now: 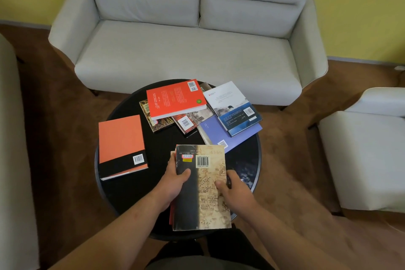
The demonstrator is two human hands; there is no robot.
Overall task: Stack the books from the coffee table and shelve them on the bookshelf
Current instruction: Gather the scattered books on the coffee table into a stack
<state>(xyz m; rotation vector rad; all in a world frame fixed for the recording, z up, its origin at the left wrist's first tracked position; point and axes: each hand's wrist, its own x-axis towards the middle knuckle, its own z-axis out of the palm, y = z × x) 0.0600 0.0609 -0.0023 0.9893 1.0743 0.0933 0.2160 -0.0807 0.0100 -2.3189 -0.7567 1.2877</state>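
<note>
Over the near edge of the round black tabletop (pixel 122 193), a small stack topped by a map-covered book (pixel 210 201) sits between both hands. The left hand (pixel 173 182) clasps its left edge and the right hand (pixel 236 190) its right, thumbs on the cover. Beyond lie scattered books, an orange-and-black book (pixel 120 138) well apart to the left.

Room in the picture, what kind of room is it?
Most likely a living room or lounge: a light grey fabric two-seat sofa, a round black coffee table strewn with paperback books, and a pale cushioned armchair.
</note>
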